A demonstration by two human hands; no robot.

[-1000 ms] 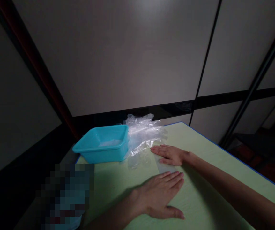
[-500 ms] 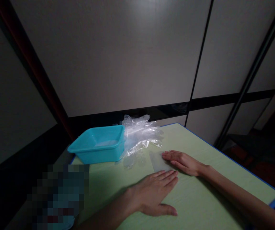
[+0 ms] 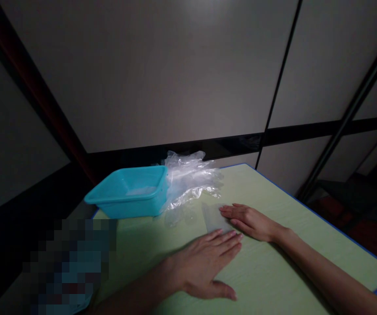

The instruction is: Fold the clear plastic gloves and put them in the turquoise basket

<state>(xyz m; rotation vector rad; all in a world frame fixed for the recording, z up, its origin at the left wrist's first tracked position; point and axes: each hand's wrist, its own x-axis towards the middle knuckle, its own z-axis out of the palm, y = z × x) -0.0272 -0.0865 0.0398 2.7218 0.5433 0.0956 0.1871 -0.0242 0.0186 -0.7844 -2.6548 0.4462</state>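
A thin, translucent folded plastic sheet (image 3: 214, 216) lies flat on the light green table. My left hand (image 3: 208, 262) rests palm down with fingers stretched out, its fingertips at the sheet's near edge. Flat at the sheet's right side is my right hand (image 3: 250, 222), fingers extended and partly covering it. Just behind the sheet lies a heap of clear disposable plastic gloves (image 3: 193, 177), loosely piled. A turquoise plastic basin (image 3: 131, 205) stands left of the heap, with something whitish and flat at its bottom.
The green table (image 3: 274, 271) has a blue edge and its far side is near a light cabinet (image 3: 175, 78) with black trim. A blurred-out bluish item (image 3: 77, 267) is at the lower left. Something dark stands on the floor at the right.
The view has shifted slightly, so the basin and gloves appear a little further left and higher. Both hands stay flat at the sheet, with hardly any movement.
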